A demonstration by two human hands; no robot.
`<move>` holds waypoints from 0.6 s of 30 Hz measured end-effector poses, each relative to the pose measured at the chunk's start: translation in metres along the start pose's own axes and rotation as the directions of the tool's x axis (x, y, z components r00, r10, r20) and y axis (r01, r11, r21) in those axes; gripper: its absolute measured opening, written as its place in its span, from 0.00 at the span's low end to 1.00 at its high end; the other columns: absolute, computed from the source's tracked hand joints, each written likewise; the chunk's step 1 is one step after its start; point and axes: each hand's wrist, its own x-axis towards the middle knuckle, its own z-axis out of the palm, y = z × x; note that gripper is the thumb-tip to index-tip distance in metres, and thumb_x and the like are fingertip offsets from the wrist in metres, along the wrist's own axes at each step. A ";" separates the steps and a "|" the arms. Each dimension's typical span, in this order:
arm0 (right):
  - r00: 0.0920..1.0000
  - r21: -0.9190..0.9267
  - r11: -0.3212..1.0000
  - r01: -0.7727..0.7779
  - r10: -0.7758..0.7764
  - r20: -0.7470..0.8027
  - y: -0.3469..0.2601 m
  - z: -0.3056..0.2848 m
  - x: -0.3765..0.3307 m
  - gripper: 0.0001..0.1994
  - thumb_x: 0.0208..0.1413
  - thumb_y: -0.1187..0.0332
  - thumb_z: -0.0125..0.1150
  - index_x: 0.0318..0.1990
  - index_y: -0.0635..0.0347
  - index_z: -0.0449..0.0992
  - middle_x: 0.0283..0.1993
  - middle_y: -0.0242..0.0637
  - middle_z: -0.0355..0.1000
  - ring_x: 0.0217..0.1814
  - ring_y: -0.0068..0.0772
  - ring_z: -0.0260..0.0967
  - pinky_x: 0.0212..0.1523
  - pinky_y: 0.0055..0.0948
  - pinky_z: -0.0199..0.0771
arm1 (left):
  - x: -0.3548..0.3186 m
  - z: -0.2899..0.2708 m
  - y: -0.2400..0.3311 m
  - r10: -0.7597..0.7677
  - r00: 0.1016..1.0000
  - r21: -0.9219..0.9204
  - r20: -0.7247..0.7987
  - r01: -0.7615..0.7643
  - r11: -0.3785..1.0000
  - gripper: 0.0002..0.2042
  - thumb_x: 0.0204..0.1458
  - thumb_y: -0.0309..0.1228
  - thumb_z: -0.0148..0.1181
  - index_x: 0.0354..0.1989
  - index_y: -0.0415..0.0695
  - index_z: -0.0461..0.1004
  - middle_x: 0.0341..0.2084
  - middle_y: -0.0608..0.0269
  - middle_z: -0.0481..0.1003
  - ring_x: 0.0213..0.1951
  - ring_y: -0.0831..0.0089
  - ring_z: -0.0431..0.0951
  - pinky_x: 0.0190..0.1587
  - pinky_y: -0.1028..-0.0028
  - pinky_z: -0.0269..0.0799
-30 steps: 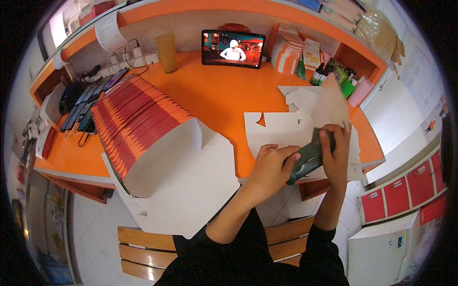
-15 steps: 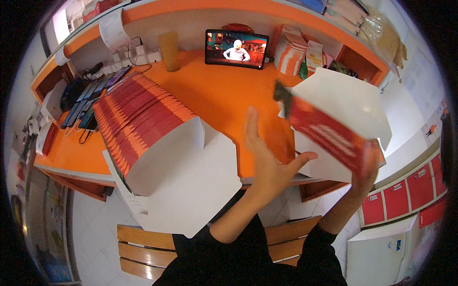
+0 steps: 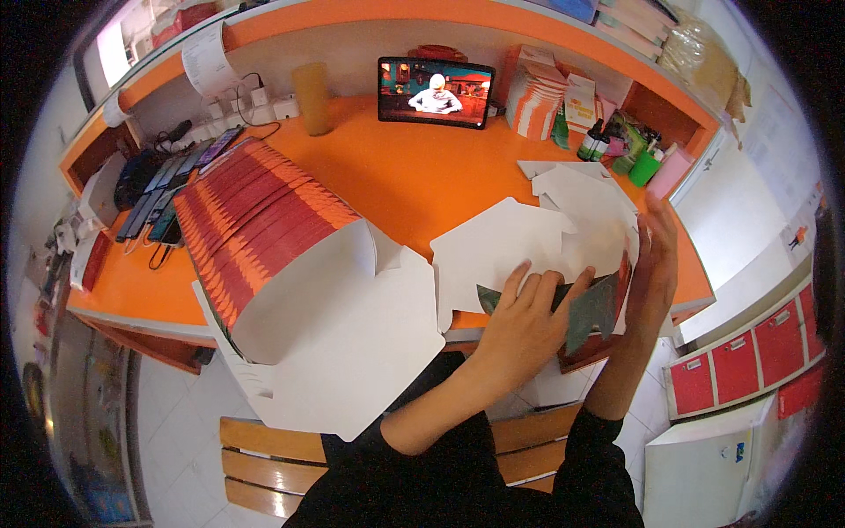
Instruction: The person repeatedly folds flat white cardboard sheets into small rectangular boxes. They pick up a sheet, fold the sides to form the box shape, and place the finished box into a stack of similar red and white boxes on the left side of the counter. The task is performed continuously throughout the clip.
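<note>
A white-faced cardboard carton blank (image 3: 510, 233) lies bent at the right of the desk. Its printed side shows as a dark green flap (image 3: 591, 317) and a strip of red. My left hand (image 3: 528, 326) rests palm down on its near edge, fingers apart and pressed against the card. Along the right edge my right hand (image 3: 656, 264) grips the curled-up card, its thumb hidden. To the left, a thick stack of red and orange carton blanks (image 3: 264, 220) lies curved over, with a broad white face (image 3: 343, 343) toward me.
A lit tablet (image 3: 436, 92) stands at the back beside a tan cup (image 3: 311, 99). Several phones (image 3: 167, 185) lie at the far left. Folded orange-and-white boxes (image 3: 532, 97) and small bottles (image 3: 594, 141) fill the back right. A wooden slatted chair (image 3: 273, 458) is below.
The red carton strip swung by my right hand is now down, merged with the white card at the desk's right. My left hand has moved right and lower onto the card.
</note>
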 end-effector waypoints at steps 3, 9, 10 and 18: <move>0.856 -0.131 0.958 0.254 -0.160 0.491 -0.037 -0.007 0.008 0.22 0.51 0.44 0.63 0.45 0.50 0.76 0.55 0.43 0.69 0.69 0.49 0.56 0.71 0.54 0.33 | 0.004 -0.004 0.003 -0.003 0.989 0.073 0.146 -0.008 0.997 0.34 0.45 0.29 0.57 0.65 0.41 0.58 0.39 0.56 0.66 0.47 0.62 0.69 0.55 0.59 0.60; 0.935 0.082 0.983 0.167 -0.184 0.304 -0.029 -0.020 -0.001 0.22 0.47 0.45 0.67 0.24 0.48 0.62 0.26 0.29 0.70 0.56 0.53 0.68 0.70 0.62 0.23 | 0.009 -0.025 -0.011 -0.033 0.942 -0.164 0.335 0.093 0.982 0.27 0.47 0.35 0.63 0.55 0.39 0.64 0.36 0.50 0.72 0.43 0.53 0.73 0.45 0.61 0.68; 0.942 0.110 0.979 0.170 -0.194 0.273 -0.025 -0.022 -0.001 0.22 0.48 0.45 0.67 0.24 0.48 0.63 0.25 0.29 0.70 0.55 0.53 0.68 0.70 0.63 0.23 | 0.007 -0.029 -0.017 -0.042 0.888 -0.210 0.458 0.154 0.966 0.24 0.48 0.36 0.63 0.53 0.41 0.66 0.35 0.49 0.73 0.42 0.51 0.74 0.43 0.59 0.69; 0.906 -0.166 0.940 0.297 -0.222 0.359 -0.045 -0.032 -0.007 0.14 0.46 0.62 0.71 0.31 0.52 0.69 0.31 0.33 0.72 0.54 0.49 0.69 0.71 0.58 0.30 | 0.009 -0.013 -0.021 -0.095 0.902 -0.611 0.421 0.359 0.705 0.09 0.55 0.33 0.58 0.41 0.42 0.73 0.26 0.52 0.77 0.30 0.58 0.79 0.33 0.63 0.72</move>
